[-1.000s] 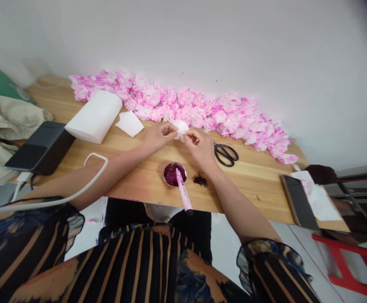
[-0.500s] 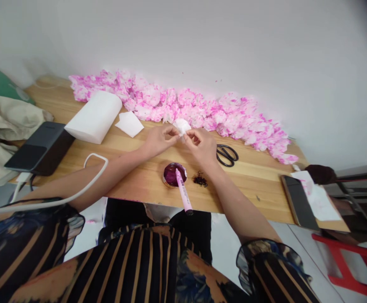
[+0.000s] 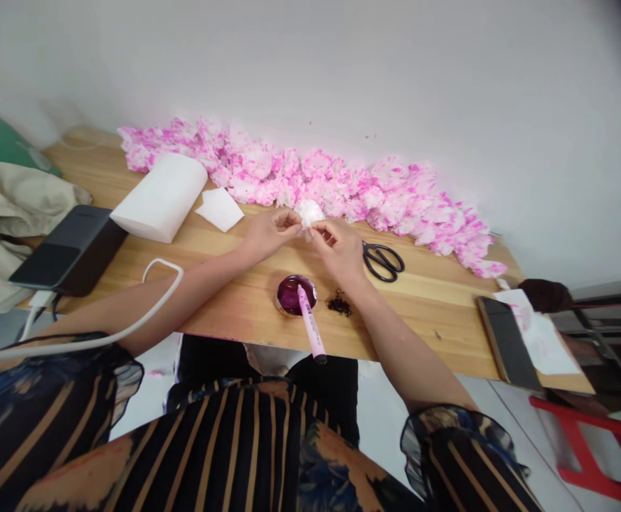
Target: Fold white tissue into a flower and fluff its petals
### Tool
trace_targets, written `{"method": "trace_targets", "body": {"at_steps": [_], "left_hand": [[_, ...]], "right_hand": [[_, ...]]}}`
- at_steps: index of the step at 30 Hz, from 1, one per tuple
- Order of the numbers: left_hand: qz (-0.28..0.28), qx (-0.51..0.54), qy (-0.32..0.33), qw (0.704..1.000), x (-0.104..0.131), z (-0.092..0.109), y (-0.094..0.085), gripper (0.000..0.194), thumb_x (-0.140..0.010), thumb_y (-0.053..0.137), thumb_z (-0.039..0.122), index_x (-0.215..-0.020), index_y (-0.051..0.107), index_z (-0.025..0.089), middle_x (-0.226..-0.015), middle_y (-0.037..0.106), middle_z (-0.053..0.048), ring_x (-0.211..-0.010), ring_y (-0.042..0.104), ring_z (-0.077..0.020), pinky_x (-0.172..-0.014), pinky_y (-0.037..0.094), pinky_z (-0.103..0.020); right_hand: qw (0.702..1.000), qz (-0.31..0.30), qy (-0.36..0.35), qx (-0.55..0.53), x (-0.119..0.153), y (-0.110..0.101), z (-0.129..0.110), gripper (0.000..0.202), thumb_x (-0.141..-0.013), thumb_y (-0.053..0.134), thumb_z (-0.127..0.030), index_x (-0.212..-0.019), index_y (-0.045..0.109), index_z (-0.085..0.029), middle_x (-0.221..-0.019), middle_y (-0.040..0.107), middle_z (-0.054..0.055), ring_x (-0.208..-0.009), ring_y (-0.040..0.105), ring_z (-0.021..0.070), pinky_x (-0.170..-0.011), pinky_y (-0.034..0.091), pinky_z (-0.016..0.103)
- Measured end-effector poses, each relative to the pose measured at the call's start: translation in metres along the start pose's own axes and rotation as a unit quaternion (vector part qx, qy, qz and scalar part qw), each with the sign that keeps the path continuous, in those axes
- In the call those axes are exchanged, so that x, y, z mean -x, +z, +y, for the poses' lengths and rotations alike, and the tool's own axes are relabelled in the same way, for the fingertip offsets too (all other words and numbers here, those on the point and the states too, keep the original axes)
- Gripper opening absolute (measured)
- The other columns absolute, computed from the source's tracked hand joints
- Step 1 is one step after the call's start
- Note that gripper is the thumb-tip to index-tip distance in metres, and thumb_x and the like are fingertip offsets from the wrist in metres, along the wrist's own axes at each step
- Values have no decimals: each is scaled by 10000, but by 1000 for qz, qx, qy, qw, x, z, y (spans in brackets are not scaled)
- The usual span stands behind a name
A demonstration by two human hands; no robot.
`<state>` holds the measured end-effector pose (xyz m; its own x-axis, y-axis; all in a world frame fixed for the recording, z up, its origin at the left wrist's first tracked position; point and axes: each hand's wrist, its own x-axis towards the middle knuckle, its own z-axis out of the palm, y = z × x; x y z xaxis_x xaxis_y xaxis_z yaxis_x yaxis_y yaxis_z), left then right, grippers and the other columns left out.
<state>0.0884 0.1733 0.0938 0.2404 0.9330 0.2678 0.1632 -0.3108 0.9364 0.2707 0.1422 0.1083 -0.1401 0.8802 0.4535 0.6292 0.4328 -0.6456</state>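
Note:
Between my two hands is a small white tissue-paper flower (image 3: 310, 211), pinched near its lower edge. My left hand (image 3: 272, 235) grips its left side with thumb and forefinger. From the right, my right hand (image 3: 339, 245) pinches the same piece with its fingertips. Close below the hands stands a small round pot of dark purple dye (image 3: 290, 297), and a pink marker (image 3: 311, 323) lies across its rim. Right of the pot is a little heap of dark thin bands or threads (image 3: 338, 304). Black-handled scissors (image 3: 383, 262) lie beside my right wrist, their blades partly hidden.
A long row of pink-and-white paper flowers (image 3: 336, 185) runs along the wall. On the left are a stack of white tissues (image 3: 161, 195), folded sheets (image 3: 220, 209), a dark power bank (image 3: 70, 249) with a white cable, and cloth. A phone (image 3: 507, 341) lies at the right edge.
The fingers have shifted slightly around the white flower, and my right hand has moved a little left, showing more of the scissors. Everything else stays in place.

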Motion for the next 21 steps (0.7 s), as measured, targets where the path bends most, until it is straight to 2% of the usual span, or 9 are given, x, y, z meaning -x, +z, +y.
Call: {"method": "trace_targets", "body": {"at_steps": [4, 6, 8, 11, 14, 18, 21], "left_hand": [[2, 49, -22, 999, -3, -2, 0, 181, -791, 681, 326, -834, 647, 154, -834, 713, -22, -779, 632, -132, -769, 483, -260], [4, 46, -18, 999, -3, -3, 0, 173, -794, 681, 315, -830, 647, 149, -831, 716, -22, -776, 636, -131, -768, 488, -259], [3, 22, -7, 1000, -2, -2, -1, 141, -804, 664, 287, -827, 656, 148, -835, 725, -22, -779, 643, -133, -762, 491, -258], [1, -33, 22, 999, 1, 0, 0, 111, -820, 646, 261, -814, 672, 153, -837, 739, -19, -796, 656, -141, -763, 488, -260], [-2, -73, 52, 996, 3, 1, 0, 143, -841, 661, 297, -804, 685, 161, -834, 748, -18, -808, 662, -146, -772, 483, -264], [-18, -74, 68, 995, 4, 0, 1, 178, -860, 655, 330, -816, 695, 163, -839, 751, -26, -801, 666, -145, -768, 484, -264], [-14, -36, 61, 997, 4, 0, 2, 228, -834, 695, 385, -831, 686, 157, -849, 739, -35, -823, 669, -152, -781, 497, -266]], "right_hand": [[993, 12, 75, -85, -3, 1, 8, 167, -881, 622, -344, -878, 733, -219, -842, 739, 3, -714, 592, 150, -704, 458, 306], [991, 7, 89, -101, -5, 1, 12, 182, -874, 623, -365, -868, 731, -219, -817, 736, -6, -690, 580, 144, -688, 459, 299], [995, 14, 65, -78, -5, -1, 13, 173, -873, 631, -363, -879, 731, -223, -837, 734, -1, -702, 582, 145, -691, 463, 301], [999, 47, -11, 4, -4, -5, 9, 151, -872, 652, -332, -949, 734, -231, -883, 722, 23, -765, 606, 168, -729, 480, 323], [994, 58, -65, 71, -2, -5, 5, 142, -888, 663, -321, -980, 729, -235, -868, 708, 37, -816, 626, 193, -774, 494, 345], [992, 40, -74, 93, 0, -2, 6, 113, -932, 624, -303, -912, 719, -245, -873, 727, 34, -844, 641, 200, -794, 503, 350], [993, 35, -74, 81, 1, 1, 7, 125, -941, 600, -269, -899, 715, -243, -907, 743, 39, -862, 650, 203, -791, 509, 350]]}}
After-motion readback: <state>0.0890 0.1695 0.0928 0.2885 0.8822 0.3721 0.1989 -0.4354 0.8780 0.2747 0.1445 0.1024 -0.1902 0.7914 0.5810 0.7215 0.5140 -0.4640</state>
